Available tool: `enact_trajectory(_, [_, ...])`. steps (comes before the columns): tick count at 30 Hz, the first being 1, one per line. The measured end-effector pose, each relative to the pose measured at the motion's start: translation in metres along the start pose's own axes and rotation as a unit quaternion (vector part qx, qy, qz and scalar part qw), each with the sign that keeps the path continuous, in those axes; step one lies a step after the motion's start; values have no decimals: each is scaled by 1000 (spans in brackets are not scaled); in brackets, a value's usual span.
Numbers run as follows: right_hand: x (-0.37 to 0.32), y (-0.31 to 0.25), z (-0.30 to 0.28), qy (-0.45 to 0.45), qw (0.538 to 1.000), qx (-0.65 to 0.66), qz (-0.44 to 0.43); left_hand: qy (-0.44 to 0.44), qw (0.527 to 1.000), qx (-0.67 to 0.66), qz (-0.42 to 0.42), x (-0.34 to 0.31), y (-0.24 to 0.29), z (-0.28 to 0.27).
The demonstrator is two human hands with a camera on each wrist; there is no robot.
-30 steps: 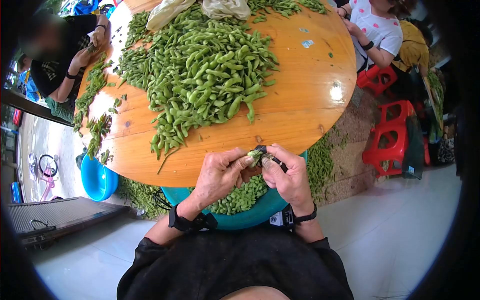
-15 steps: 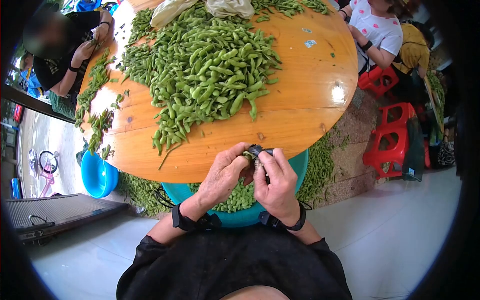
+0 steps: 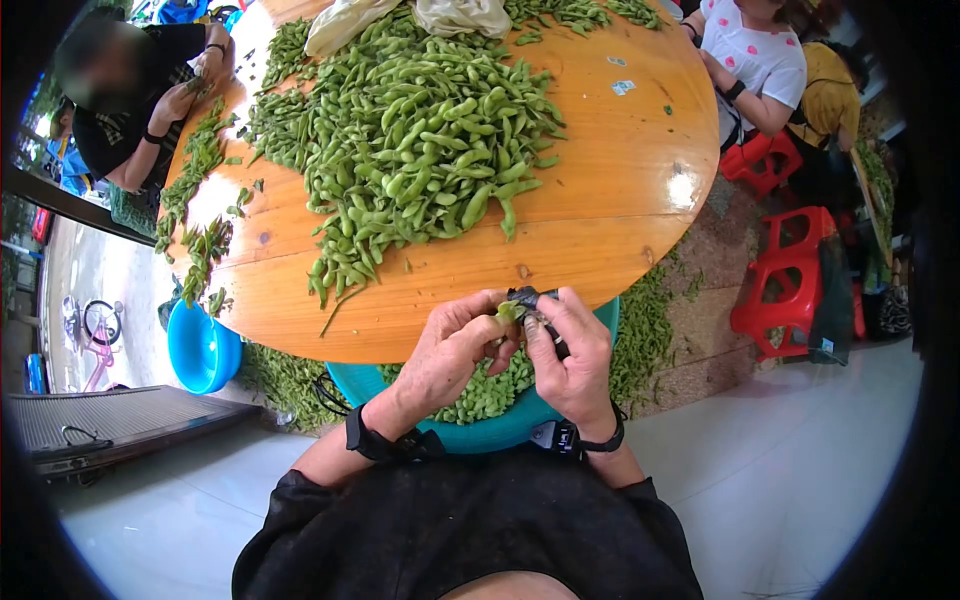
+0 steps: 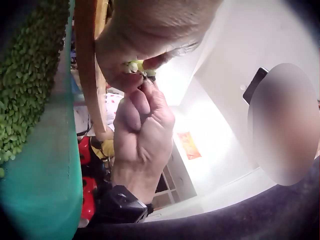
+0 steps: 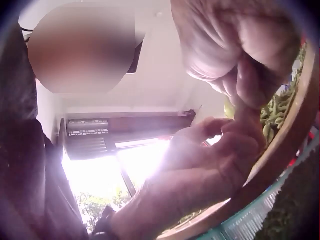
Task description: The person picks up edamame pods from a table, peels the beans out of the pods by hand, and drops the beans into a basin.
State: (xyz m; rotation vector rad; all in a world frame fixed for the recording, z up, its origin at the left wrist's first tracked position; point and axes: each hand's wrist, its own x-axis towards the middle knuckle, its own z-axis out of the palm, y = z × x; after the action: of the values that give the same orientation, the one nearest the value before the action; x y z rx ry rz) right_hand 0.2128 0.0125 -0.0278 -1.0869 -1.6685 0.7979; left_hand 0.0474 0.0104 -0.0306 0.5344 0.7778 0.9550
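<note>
Over the near table edge, my left hand point(image 3: 450, 345) pinches a green soybean pod point(image 3: 510, 312) between thumb and fingers. My right hand point(image 3: 572, 355) meets it from the other side, thumb and fingertips pinching the pod's near end. Black wrapping point(image 3: 530, 297) covers fingertips there. In the left wrist view, pale green bits of the pod point(image 4: 132, 67) show between the touching fingertips of both hands. Below the hands, a teal basin point(image 3: 480, 440) holds many shelled green beans point(image 3: 490, 395). In the right wrist view, fingers mostly hide the pod.
A big heap of soybean pods point(image 3: 420, 150) covers the middle of the round wooden table point(image 3: 620, 190). Pale cloth point(image 3: 460, 15) lies at its far side. A blue basin point(image 3: 203, 345) stands left; red stools point(image 3: 790, 280) stand right. Empty husks point(image 3: 640, 340) litter the floor. Other people sit around.
The right hand closed in over the pod, then drew slightly right and turned, so the pod shows again between the hands. The left hand stays nearly in place, gripping throughout.
</note>
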Motion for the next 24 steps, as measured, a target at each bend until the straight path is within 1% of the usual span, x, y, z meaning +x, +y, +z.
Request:
enact_trajectory(2, [0,-6,-1,13,996,-59,-64,-66,997,31,26,3,-3,-5])
enact_trajectory(3, [-2,-5,-4,15,996,-60,-63,-68,997,32,25,2,-1,-3])
enact_trajectory(5, [-8,-2,-13,19,999,-24,-25,-58,975,216,-2,-2,8,2])
enact_trajectory(6, [-13,4,-21,42,999,-10,-9,-59,974,218,-2,-4,11,1])
enact_trajectory(7, [-14,3,-34,56,998,-5,30,-96,942,320,18,-6,13,-1])
enact_trajectory(8, [-15,-1,-51,70,995,0,69,-132,898,418,38,-7,16,-1])
enact_trajectory(9, [-15,-4,-72,77,989,-56,111,-158,863,471,87,-8,24,4])
enact_trajectory(10, [-17,-4,-94,82,978,-111,153,-157,863,473,88,-7,32,9])
enact_trajectory(12, [-29,20,-129,122,941,-278,151,-29,814,569,109,0,45,18])
enact_trajectory(13, [-32,23,-135,121,942,-277,149,42,779,591,205,12,45,19])
enact_trajectory(14, [-33,25,-140,128,929,-307,161,44,779,591,207,30,45,14])
enact_trajectory(15, [-33,27,-141,135,916,-337,172,100,716,636,269,50,44,7])
enact_trajectory(16, [-31,27,-138,134,917,-335,169,154,643,675,328,65,44,2])
enact_trajectory(17, [-28,25,-131,127,932,-296,166,155,642,676,328,74,43,1])
enact_trajectory(18, [-25,24,-123,120,945,-256,164,167,621,712,284,81,42,2])
enact_trajectory(19, [-22,25,-117,109,948,-255,157,177,598,744,238,86,41,3])
enact_trajectory(20, [-19,26,-110,111,951,-243,153,175,598,745,238,87,43,6])
enact_trajectory(22, [-15,27,-99,88,962,-232,117,181,575,774,192,86,47,13])
enact_trajectory(23, [-11,22,-92,80,969,-215,93,179,575,775,192,85,46,11])
enact_trajectory(24, [-9,19,-86,73,973,-205,77,174,581,763,224,82,45,7])
